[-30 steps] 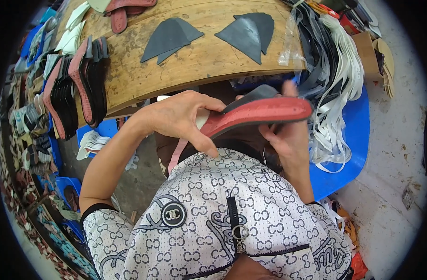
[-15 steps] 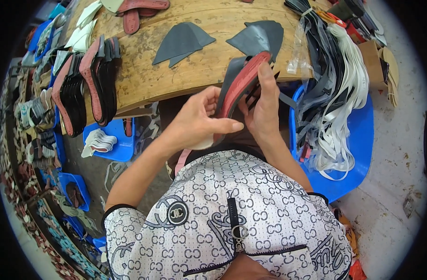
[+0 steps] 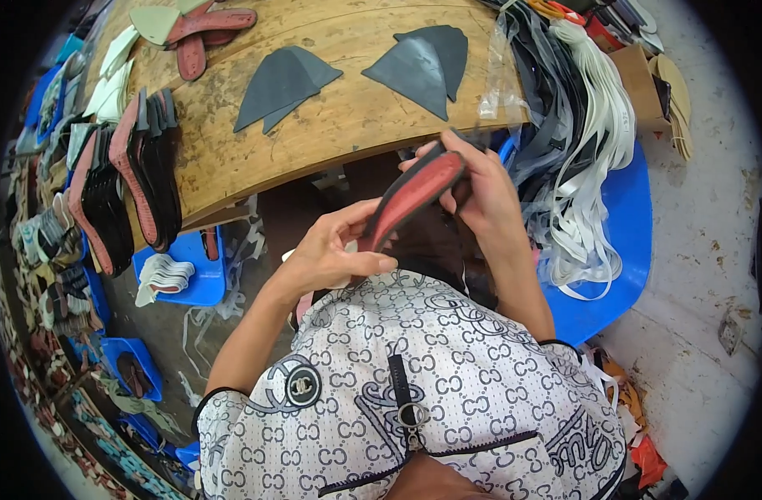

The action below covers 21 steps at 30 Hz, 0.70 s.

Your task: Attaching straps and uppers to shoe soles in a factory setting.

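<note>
A red shoe insole (image 3: 416,197) with a dark border is held in front of my body, tilted, its far end up to the right. My left hand (image 3: 331,250) is closed on its near end, thumb stretched along the edge. At the far end, my right hand (image 3: 487,187) grips it between thumb and fingers; some of those fingers are hidden behind it. Beyond the hands, on the wooden table (image 3: 206,125), lie dark grey sheet pieces in two overlapping groups, one on the left (image 3: 282,83) and one on the right (image 3: 414,71).
Stacked red-topped insoles (image 3: 147,175) stand at the table's left edge. More insoles (image 3: 210,29) lie crossed at the back. White and dark strips (image 3: 589,117) hang over a blue bin (image 3: 618,258) at right. Another blue bin (image 3: 206,258) sits below left, holding white pieces (image 3: 166,277).
Both hands have lowered the insole toward my body, off the table's edge. It has turned, showing its red face within a dark rim. The camera view has shifted somewhat.
</note>
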### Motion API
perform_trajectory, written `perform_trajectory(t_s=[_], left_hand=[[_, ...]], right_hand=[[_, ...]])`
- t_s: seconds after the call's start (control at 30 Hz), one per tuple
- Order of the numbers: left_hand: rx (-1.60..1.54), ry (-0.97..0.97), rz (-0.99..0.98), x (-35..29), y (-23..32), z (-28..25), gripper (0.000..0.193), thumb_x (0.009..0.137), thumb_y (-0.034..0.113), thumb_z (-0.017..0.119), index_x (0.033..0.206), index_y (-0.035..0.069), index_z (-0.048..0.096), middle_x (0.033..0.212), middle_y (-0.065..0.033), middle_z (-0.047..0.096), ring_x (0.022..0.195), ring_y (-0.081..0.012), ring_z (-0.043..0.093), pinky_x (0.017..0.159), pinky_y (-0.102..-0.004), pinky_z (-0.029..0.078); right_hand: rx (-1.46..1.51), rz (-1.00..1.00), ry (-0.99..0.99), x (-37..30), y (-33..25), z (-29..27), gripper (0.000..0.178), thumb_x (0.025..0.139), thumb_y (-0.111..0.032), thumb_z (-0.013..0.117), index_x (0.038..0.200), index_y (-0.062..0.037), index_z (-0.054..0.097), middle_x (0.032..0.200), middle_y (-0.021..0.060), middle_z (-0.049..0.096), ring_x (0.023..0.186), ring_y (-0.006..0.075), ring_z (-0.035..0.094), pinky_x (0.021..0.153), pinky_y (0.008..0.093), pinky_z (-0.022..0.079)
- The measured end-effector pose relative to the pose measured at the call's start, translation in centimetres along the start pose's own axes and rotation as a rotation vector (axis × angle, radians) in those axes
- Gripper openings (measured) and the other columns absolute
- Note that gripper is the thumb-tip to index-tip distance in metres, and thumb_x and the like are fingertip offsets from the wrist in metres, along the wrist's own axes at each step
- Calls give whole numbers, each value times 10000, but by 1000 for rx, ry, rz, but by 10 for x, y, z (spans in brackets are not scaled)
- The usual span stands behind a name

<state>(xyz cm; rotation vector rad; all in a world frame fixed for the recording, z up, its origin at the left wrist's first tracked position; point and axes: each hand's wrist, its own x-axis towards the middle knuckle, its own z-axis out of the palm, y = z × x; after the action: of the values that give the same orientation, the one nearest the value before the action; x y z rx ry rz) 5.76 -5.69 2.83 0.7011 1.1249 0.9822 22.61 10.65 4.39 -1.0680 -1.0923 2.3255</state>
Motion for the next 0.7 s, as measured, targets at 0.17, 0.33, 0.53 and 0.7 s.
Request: perform_trajectory(t_s=[0.17, 0.33, 0.53, 0.7], left_hand=[[699, 168, 214, 27, -15, 8, 764, 710, 256, 794, 1314, -83, 472, 1143, -201, 587, 1056, -277, 584, 929, -317, 443], [363, -153, -85, 29, 7, -22, 513, 881, 355, 656, 1199, -46, 614, 1100, -143, 673, 958, -129, 616, 862, -279, 482], [835, -99, 170, 21, 2, -10, 340, 954, 326, 532, 904, 31, 695, 772, -121, 690, 635, -288, 633, 591, -358, 479], [1187, 117, 273, 6, -3, -12, 296, 922, 324, 570, 859, 68, 704, 767, -120, 679, 667, -309, 639, 589, -406, 486]], right_hand=[[509, -29, 366, -3, 22, 21, 333, 966, -282, 484, 932, 21, 618, 909, 194, 686, 738, 249, 641, 676, 333, 511], [669, -97, -78, 13, 27, -11, 313, 929, -271, 490, 843, 8, 602, 738, 162, 630, 730, 320, 620, 733, 406, 501], [729, -92, -319, 17, 20, -7, 353, 938, -265, 446, 835, 29, 613, 707, 199, 616, 689, 348, 584, 703, 432, 492], [636, -144, -222, 2, 10, 2, 357, 936, -266, 440, 824, 31, 605, 699, 201, 613, 700, 343, 593, 723, 436, 493]])
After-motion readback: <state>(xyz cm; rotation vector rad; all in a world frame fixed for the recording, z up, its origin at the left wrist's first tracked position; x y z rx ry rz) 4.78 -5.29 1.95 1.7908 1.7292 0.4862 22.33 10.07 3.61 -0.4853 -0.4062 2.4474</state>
